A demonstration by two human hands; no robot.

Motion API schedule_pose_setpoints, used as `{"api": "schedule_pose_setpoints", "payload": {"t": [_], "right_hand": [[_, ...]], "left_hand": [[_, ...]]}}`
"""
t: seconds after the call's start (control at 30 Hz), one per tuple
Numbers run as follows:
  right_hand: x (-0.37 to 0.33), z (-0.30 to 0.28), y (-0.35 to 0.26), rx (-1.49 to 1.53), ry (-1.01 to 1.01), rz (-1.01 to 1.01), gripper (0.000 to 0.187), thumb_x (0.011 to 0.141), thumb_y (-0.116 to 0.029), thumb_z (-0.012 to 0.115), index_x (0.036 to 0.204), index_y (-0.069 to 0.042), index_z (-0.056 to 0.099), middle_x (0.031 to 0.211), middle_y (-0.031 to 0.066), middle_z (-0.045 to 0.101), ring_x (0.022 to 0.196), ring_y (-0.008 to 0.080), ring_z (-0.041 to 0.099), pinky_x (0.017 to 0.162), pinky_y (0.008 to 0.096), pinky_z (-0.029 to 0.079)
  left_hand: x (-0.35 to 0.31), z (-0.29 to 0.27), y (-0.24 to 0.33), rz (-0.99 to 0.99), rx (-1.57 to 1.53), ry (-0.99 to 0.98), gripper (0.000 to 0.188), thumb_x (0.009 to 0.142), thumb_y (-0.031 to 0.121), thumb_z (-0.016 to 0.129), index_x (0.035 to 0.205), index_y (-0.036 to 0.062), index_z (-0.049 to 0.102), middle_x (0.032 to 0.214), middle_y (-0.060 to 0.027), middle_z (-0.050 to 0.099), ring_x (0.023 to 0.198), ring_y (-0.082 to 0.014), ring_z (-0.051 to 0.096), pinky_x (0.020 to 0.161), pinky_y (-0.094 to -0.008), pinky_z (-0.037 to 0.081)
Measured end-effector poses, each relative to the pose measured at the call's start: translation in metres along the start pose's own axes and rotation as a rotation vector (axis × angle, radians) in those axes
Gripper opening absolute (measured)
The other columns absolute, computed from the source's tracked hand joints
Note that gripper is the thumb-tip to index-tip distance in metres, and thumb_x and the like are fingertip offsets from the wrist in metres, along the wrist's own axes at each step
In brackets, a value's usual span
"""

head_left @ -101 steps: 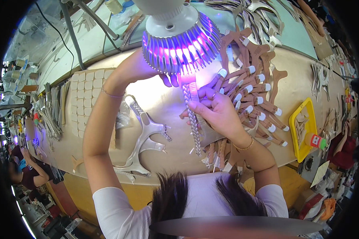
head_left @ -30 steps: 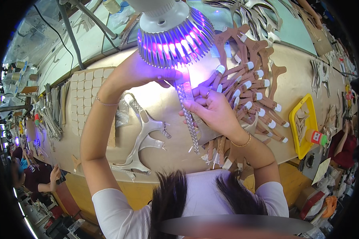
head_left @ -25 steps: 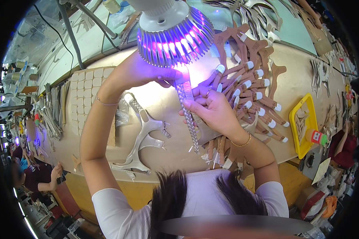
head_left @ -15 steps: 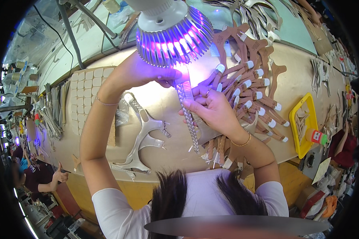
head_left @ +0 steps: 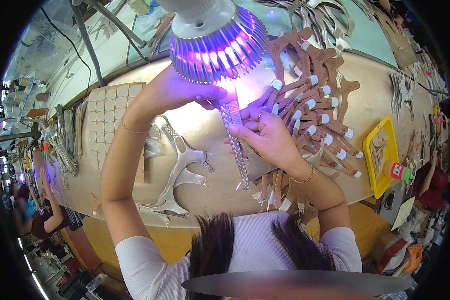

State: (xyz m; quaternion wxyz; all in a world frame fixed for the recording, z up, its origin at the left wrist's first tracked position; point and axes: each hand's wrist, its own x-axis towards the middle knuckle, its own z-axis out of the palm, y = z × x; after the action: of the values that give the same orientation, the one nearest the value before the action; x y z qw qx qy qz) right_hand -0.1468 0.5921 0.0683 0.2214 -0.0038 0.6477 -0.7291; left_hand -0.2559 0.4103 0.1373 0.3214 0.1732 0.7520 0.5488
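Under the glowing lamp, a metallic sandal strap with a braided band is held between my two hands. My left hand pinches its upper end, fingers closed, partly washed out by the purple light. Lower down, my right hand grips the same strap with thumb and fingers, and the braid's loose end hangs toward me. Beside my left forearm lies a metallic sandal upper with braided strips. Just right of my right hand spreads a pile of brown strap pieces with white tips.
A board of pale rounded squares lies left of my left arm. At right stand a yellow tray and a bottle with a green cap. More metallic straps lie at the back. Another person's arm shows at far left.
My hands and the strap hold nearly the same place. The person at far left has raised an arm that was lower before.
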Motion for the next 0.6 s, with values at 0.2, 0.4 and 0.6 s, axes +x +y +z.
{"api": "schedule_pose_setpoints", "payload": {"t": [0.2, 0.4, 0.6], "right_hand": [[-0.001, -0.001, -0.001, 0.002, -0.006, -0.009, 0.028, 0.089, -0.008, 0.059, 0.111, 0.007, 0.05, 0.097, 0.0103, 0.06, 0.084, 0.0188, 0.066, 0.066, 0.0275, 0.056], [0.0, 0.0, 0.0, -0.01, 0.003, -0.005, 0.027, 0.089, -0.008, 0.06, 0.11, 0.007, 0.051, 0.096, 0.0103, 0.061, 0.084, 0.0181, 0.066, 0.065, 0.0275, 0.056], [-0.001, 0.001, -0.001, -0.03, 0.014, -0.01, 0.026, 0.089, -0.009, 0.06, 0.108, 0.007, 0.051, 0.095, 0.0107, 0.062, 0.082, 0.0181, 0.067, 0.065, 0.0268, 0.055]], "left_hand": [[-0.003, 0.005, 0.004, -0.029, 0.008, 0.036, 0.032, 0.071, 0.019, 0.079, 0.093, 0.0011, 0.063, 0.073, -0.0043, 0.064, 0.063, -0.0108, 0.063, 0.058, -0.0242, 0.055], [-0.005, 0.006, 0.001, -0.048, -0.017, 0.03, 0.03, 0.072, 0.016, 0.078, 0.093, 0.001, 0.063, 0.071, -0.0033, 0.063, 0.064, -0.0099, 0.062, 0.055, -0.0225, 0.052], [-0.004, 0.008, -0.011, -0.047, -0.029, -0.009, 0.044, 0.073, 0.013, 0.076, 0.113, 0.0053, 0.06, 0.083, -0.0023, 0.066, 0.074, -0.0084, 0.063, 0.058, -0.02, 0.05]]}}
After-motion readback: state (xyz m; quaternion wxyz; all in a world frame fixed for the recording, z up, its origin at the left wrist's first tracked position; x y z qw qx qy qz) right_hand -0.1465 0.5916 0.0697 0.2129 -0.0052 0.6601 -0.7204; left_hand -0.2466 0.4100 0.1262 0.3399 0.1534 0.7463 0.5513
